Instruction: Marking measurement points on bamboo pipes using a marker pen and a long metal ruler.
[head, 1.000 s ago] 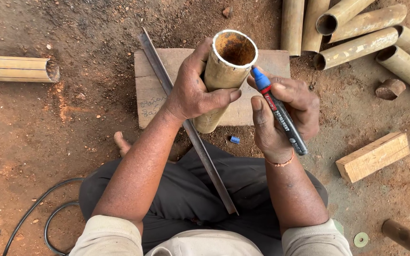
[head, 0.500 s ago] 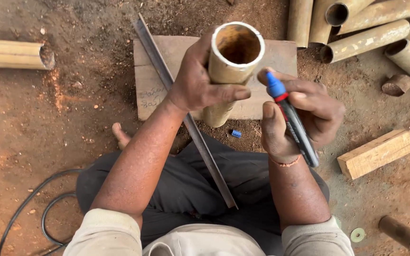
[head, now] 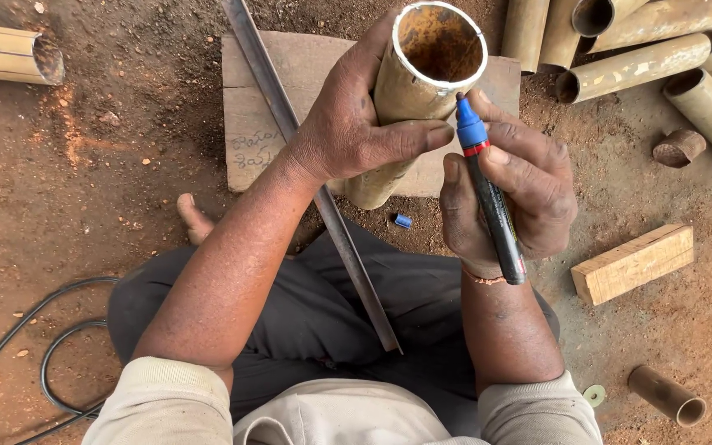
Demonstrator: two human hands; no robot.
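The left hand [head: 348, 136] is wrapped around a bamboo tube [head: 409, 99], its grip closed on the wall with the thumb laid across the front and the fingers behind. The tube is held up off the ground, tilted, its open, white-rimmed mouth turned towards the camera and its lower end down over the near edge of a wooden board [head: 269, 124].

The right hand [head: 508, 194] has its grip closed on a marker [head: 492, 206] — black barrel, red band, blue tip end — held nearly upright, with the tip touching the tube's outer wall just under the rim on the right side. The two hands are close together, the left thumb almost meeting the marker's blue end.

The board lies flat on the dirt floor ahead of the person's crossed legs, and it carries some handwriting near its left edge. A long metal strip [head: 315, 189] runs slantwise from the far edge of the board down across the lap. A small blue cap [head: 404, 221] lies on the dirt just beside the board's near edge.

A pile of cut bamboo tubes [head: 644, 62] lies at the far right, a short wooden block [head: 632, 264] to the right of the right hand, and another bamboo piece [head: 10, 53] at the far left. A black cable [head: 43, 363] loops over the floor at the near left.
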